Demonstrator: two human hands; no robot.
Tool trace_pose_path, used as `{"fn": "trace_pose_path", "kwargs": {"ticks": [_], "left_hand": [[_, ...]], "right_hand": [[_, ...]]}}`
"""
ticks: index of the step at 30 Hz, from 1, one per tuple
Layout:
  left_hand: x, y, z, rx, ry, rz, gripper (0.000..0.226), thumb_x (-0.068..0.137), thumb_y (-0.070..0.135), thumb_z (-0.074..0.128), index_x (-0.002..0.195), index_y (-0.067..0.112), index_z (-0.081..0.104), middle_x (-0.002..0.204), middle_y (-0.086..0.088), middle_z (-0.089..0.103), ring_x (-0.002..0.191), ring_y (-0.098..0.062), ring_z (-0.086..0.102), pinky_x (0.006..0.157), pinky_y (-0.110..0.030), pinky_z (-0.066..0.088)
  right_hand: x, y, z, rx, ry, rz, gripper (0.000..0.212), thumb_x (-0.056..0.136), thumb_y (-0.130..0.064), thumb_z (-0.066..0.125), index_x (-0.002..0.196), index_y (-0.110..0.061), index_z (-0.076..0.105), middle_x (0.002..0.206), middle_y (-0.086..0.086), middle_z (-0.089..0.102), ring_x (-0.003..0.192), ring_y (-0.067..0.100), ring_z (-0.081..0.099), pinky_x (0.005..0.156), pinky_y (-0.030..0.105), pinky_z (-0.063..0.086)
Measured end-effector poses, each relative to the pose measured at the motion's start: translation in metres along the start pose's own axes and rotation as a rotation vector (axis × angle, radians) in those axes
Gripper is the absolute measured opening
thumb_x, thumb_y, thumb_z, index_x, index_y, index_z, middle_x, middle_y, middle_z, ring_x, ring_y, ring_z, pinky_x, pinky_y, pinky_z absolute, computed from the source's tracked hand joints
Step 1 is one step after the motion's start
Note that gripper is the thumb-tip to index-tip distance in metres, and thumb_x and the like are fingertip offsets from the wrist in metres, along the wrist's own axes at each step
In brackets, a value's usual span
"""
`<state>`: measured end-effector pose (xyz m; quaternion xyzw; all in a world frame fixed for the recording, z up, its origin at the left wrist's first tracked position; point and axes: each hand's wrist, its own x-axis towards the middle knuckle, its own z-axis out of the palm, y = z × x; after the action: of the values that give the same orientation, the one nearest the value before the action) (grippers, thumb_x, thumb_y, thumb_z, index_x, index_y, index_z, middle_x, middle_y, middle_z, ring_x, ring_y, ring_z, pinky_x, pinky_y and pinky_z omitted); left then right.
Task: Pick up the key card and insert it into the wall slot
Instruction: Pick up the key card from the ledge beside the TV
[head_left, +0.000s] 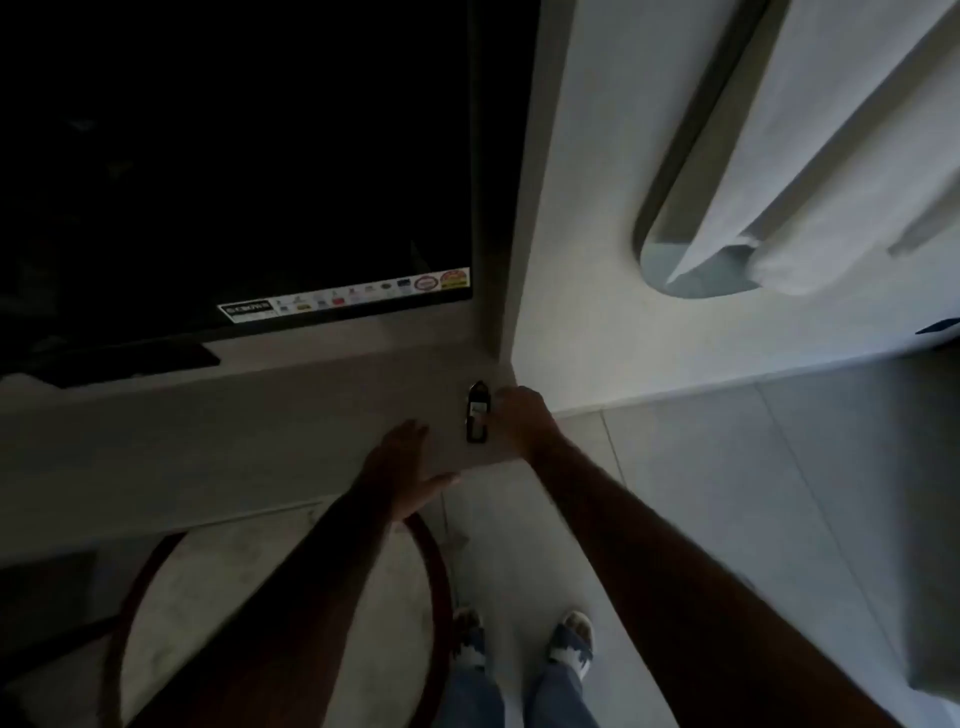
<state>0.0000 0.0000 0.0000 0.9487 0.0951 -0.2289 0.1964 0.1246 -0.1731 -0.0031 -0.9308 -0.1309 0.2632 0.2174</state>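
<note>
The room is dim. A small dark key card with a pale label and a loop at its far end lies flat on the grey shelf, close to the shelf's right end. My right hand rests right beside it, fingers curled down and touching its right edge; whether they grip it is hidden. My left hand lies flat and open on the shelf's front edge, a little left of the card. No wall slot is visible.
A large dark TV screen with a sticker strip stands on the shelf behind my hands. A white wall corner is right of the card. White towels hang upper right. A round stool and my feet are below.
</note>
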Motion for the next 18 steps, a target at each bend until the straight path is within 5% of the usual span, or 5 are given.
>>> {"fn": "trace_pose_path", "kwargs": {"ticks": [4,8,11,18], "left_hand": [[-0.006,-0.007,0.010,0.123,0.026,0.025,0.118,0.069,0.088,0.027,0.156,0.008,0.025,0.166,-0.014,0.022,0.152,-0.030,0.023,0.122,-0.042,0.022],[-0.005,-0.012,0.018,0.122,0.050,0.037,0.117,0.070,0.086,0.022,0.156,0.007,0.023,0.165,-0.016,0.023,0.151,-0.032,0.024,0.122,-0.046,0.024],[-0.003,-0.014,0.022,0.124,0.036,0.040,0.116,0.070,0.087,0.021,0.157,0.009,0.020,0.167,-0.013,0.018,0.152,-0.031,0.020,0.122,-0.045,0.020],[0.000,-0.015,0.016,0.111,0.019,0.047,0.140,0.052,0.102,0.001,0.157,0.012,0.021,0.169,-0.009,0.013,0.154,-0.026,0.013,0.123,-0.045,0.020]], "right_hand": [[0.004,-0.015,0.011,0.111,0.125,0.105,0.043,0.091,-0.037,0.061,0.114,-0.001,0.062,0.117,0.021,0.064,0.110,0.036,0.061,0.088,0.038,0.049],[0.009,-0.023,0.015,0.147,0.185,0.141,0.035,0.090,-0.030,0.062,0.114,-0.005,0.063,0.116,0.019,0.064,0.110,0.037,0.062,0.091,0.043,0.052],[0.015,-0.023,0.015,0.138,0.172,0.156,0.026,0.090,-0.020,0.061,0.111,-0.005,0.066,0.117,0.018,0.067,0.111,0.036,0.063,0.090,0.040,0.052],[0.026,-0.013,0.011,0.236,-0.020,0.249,0.036,0.080,-0.028,0.072,0.111,-0.010,0.072,0.122,0.009,0.070,0.112,0.028,0.065,0.098,0.032,0.052]]}}
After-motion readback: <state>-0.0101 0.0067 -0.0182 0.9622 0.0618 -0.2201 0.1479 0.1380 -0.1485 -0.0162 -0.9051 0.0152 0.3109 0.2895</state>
